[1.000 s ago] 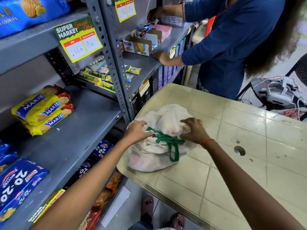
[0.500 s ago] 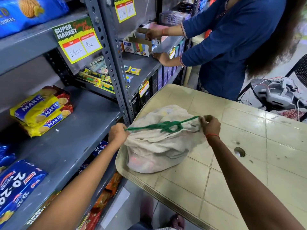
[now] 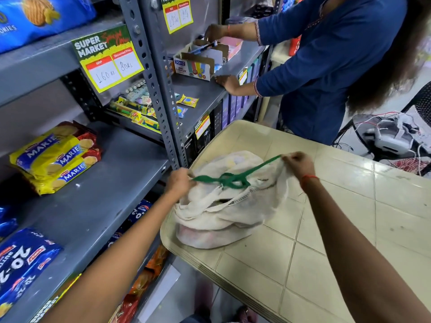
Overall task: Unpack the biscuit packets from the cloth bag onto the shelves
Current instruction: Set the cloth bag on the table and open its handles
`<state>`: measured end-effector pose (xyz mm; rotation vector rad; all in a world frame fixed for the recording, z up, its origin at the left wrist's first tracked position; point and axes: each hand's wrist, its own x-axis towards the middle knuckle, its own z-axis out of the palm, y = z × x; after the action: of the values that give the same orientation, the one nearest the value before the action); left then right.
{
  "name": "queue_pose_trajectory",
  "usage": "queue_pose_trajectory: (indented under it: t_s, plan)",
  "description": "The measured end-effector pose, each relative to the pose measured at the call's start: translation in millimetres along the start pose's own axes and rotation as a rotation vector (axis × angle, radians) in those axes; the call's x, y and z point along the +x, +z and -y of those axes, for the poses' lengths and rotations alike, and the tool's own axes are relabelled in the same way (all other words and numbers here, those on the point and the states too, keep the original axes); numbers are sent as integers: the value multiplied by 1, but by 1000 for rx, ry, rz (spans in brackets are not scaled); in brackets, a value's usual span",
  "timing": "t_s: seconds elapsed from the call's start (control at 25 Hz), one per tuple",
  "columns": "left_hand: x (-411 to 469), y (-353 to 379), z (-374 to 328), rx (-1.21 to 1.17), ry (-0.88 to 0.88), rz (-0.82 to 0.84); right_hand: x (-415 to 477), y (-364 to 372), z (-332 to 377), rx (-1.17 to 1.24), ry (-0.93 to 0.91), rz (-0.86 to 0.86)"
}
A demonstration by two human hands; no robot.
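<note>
A cream cloth bag [image 3: 224,217] lies on the near left corner of the beige table [image 3: 326,241]. Its green drawstring handles [image 3: 233,179] are stretched taut across the top, tangled in the middle. My left hand [image 3: 178,183] grips the left end of the green string at the bag's left edge. My right hand [image 3: 297,164] pinches the right end, held a little higher. The bag's mouth gapes slightly, and its contents are hidden. The grey metal shelf [image 3: 100,199] stands just left of the table.
Yellow Marie biscuit packets [image 3: 56,157] and blue 20-20 packets [image 3: 21,259] lie on the shelf. A slotted upright post [image 3: 161,94] stands between shelf bays. A person in a blue top [image 3: 331,66] works at the far shelf. Cables and a device [image 3: 389,136] sit beyond the table.
My hands have pulled apart from the bag's middle, stretching the green handles sideways. The bag's mouth has started to gape. The other person's hand moved down to the boxes.
</note>
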<state>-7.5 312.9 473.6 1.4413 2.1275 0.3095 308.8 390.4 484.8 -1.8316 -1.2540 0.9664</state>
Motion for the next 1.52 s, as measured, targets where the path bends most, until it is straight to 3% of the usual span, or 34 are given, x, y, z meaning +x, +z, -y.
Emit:
queue_pose_trajectory:
  t_s: [0.08,0.2,0.32,0.4,0.52,0.64,0.8,0.88,1.04,1.16,1.24,1.32,1.4,1.44,1.52]
  plan:
    - [3,-17,19,-94,-130,-170,14,-24,-3,100,108,-248]
    - [2,-21,25,-30,-249,-104,8,-9,-6,1,53,-340]
    - [-2,1,1,197,-119,36,-23,40,-4,-316,-274,-209]
    - [-3,15,-15,306,19,-39,-42,70,-5,-582,-472,-24]
    - [2,33,-26,431,191,-73,-62,103,-11,-878,-470,160]
    - [13,36,-28,277,235,-15,-64,110,-14,-741,-316,201]
    - [25,9,-4,16,219,-175,-43,77,-15,-567,-212,56]
    - [28,-1,9,16,211,-194,-34,63,-17,-626,-262,21]
    - [27,6,0,4,279,-150,-37,83,-4,-880,-441,268]
    - [32,-5,10,-9,112,-306,-31,74,-6,-804,-415,91]
    - [36,-21,33,22,-95,-337,-14,48,-10,-555,-214,-117]
    - [32,-23,45,211,-136,-300,-5,30,-11,-430,-79,-292]
    - [22,-4,27,358,102,-374,-13,39,-9,-504,-244,-307]
    - [14,11,12,384,278,-370,-23,52,-9,-528,-396,-207]
    - [2,39,-17,504,525,-212,-54,81,-17,-675,-690,164]
